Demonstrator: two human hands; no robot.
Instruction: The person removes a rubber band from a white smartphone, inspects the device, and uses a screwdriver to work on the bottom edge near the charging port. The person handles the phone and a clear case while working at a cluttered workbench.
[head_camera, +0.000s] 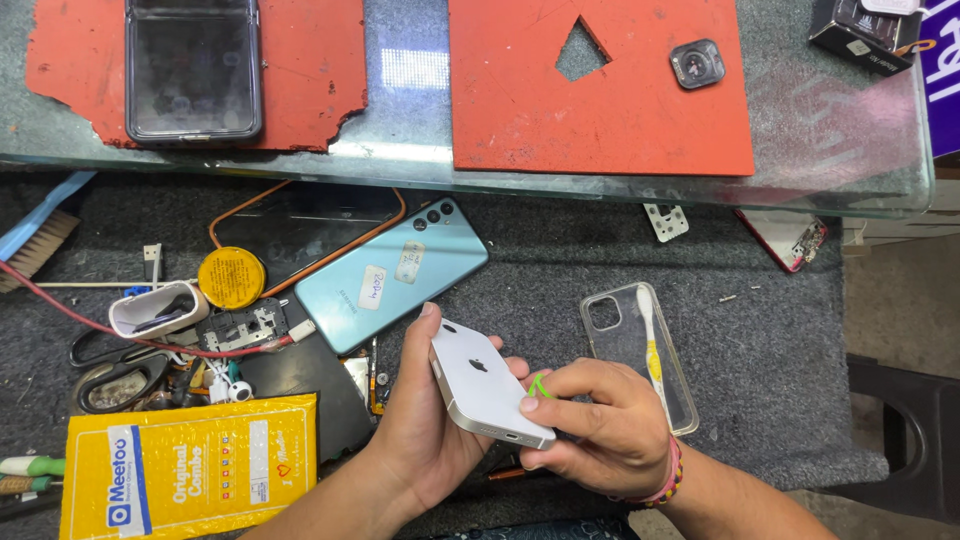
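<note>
1. White phone, back upward, tilted, cradled above the grey mat on the table, between both hands.
2. Long axis running from upper left near the teal phone down to lower right; port end toward the lower right, lens end toward the upper left.
3. Left hand under and beside the white phone, curled about its left edge, thumb up along that side; a firm half-closed hold.
4. Right hand at the port end, just right of the white phone, fingers pinched on a small green pick touching the lower right corner; nearer the working end than the left.
5. Right of the white phone: clear case with a toothbrush in it.
6. Left of it: yellow packet, scissors, yellow round tin.
7. Beyond it: glass shelf bearing red mats and a dark folding phone.
</note>
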